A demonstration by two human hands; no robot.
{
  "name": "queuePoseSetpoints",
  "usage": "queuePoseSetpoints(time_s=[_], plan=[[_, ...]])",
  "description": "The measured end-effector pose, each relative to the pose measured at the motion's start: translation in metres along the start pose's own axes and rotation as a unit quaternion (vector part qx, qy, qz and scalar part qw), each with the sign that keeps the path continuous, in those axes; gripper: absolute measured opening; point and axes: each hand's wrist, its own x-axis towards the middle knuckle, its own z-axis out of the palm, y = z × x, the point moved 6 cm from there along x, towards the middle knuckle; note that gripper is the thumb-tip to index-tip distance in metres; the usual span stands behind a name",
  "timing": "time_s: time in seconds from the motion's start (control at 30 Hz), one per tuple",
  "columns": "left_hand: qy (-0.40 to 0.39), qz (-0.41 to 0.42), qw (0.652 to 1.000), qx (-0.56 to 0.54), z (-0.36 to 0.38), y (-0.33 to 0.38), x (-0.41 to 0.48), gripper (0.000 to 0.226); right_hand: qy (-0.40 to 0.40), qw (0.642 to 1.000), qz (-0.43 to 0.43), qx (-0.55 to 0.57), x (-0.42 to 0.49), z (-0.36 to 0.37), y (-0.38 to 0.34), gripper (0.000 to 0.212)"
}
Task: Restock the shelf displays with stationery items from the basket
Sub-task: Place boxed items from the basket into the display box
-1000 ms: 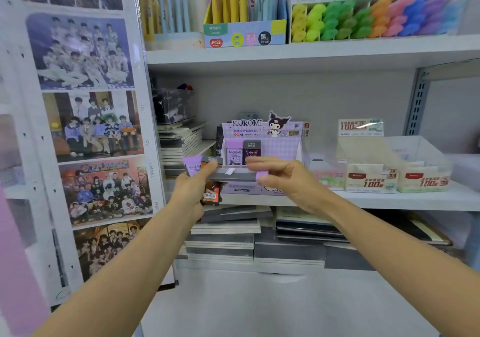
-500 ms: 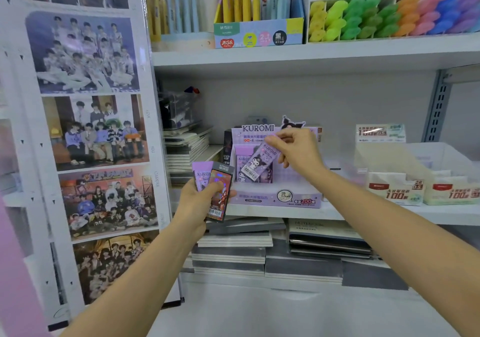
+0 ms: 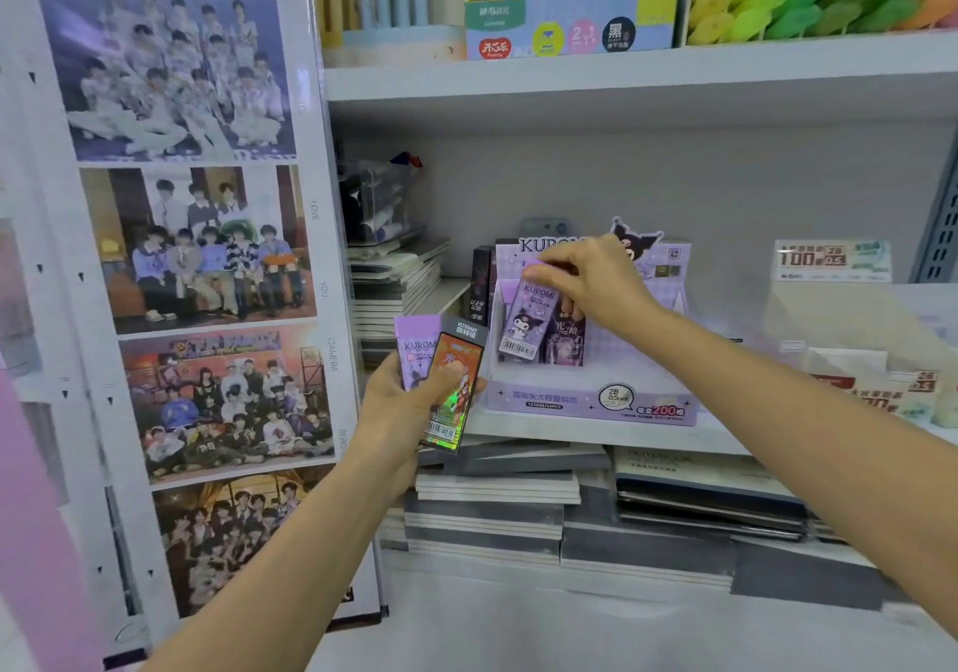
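White shelf [image 3: 596, 435]; purple Kuromi display box [image 3: 591, 402]; right hand [image 3: 596, 282] pinches Kuromi pack [image 3: 529, 324] inside; left hand [image 3: 409, 407] grips two packs [image 3: 451, 386].

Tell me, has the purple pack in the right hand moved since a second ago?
Yes. The purple pack, pinched by the right hand, has gone up and back from in front of the Kuromi display box into its left side.

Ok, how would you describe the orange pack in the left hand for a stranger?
Find the purple Kuromi display box on the middle shelf. Left of it, the left hand holds two packs. The orange pack is in front, shiny, with a dark Ultraman top; the lilac pack behind reads Kuromi.
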Motion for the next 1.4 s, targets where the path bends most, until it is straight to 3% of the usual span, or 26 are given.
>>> queuePoseSetpoints(time_s=[0.27,0.5,0.63,0.97,1.13,1.23,1.3,1.4], plan=[[0.004,-0.02,0.999,0.032,-0.001,-0.004,0.001,0.029,-0.031,0.999,0.029,0.024,-0.008,0.004,0.012,0.027],[-0.002,-0.026,1.0,0.007,0.003,-0.001,-0.001,0.017,-0.104,0.988,-0.04,-0.105,0.019,0.029,-0.012,0.026],[-0.006,-0.027,1.0,0.001,0.001,0.0,-0.002,0.015,-0.119,0.986,-0.014,-0.113,0.017,0.02,0.004,0.025],[-0.002,-0.029,0.999,0.017,-0.002,-0.001,-0.004,0.015,-0.072,0.995,-0.01,-0.061,-0.005,0.03,-0.001,0.019],[-0.006,-0.032,0.999,0.012,0.001,-0.001,-0.005,0.013,-0.037,0.996,0.046,-0.064,-0.016,0.026,0.003,0.018],[-0.01,-0.034,0.999,0.015,0.005,-0.002,-0.006,0.017,0.012,0.992,0.098,0.084,-0.023,0.013,-0.006,0.018],[-0.018,-0.034,0.999,0.02,0.012,-0.003,-0.007,0.024,-0.06,0.949,0.175,0.256,-0.036,0.021,-0.013,0.015],[-0.047,-0.025,0.998,0.019,0.029,-0.004,-0.01,0.032,-0.195,0.904,0.204,0.32,-0.06,0.038,-0.03,0.009]])
